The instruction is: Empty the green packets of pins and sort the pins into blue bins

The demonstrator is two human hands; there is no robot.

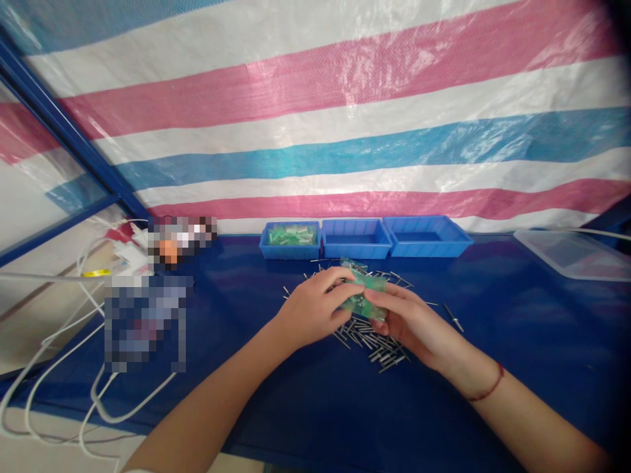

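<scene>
Both of my hands meet over the middle of the blue table, closed on a small clear plastic bag with green on it. From the left, my left hand pinches the bag with its fingers and thumb. On the other side, my right hand grips the bag's right edge, thumb on top. What is inside the bag is hard to make out. Below and behind the hands lies a loose pile of thin metal pop rivets. One rivet rests apart, to the right.
A blue bin at the back holds several green-and-clear bags. Beside it stand a second blue bin and a third blue bin. A clear plastic lid or tray lies back right. White cables run along the left; blurred items sit there.
</scene>
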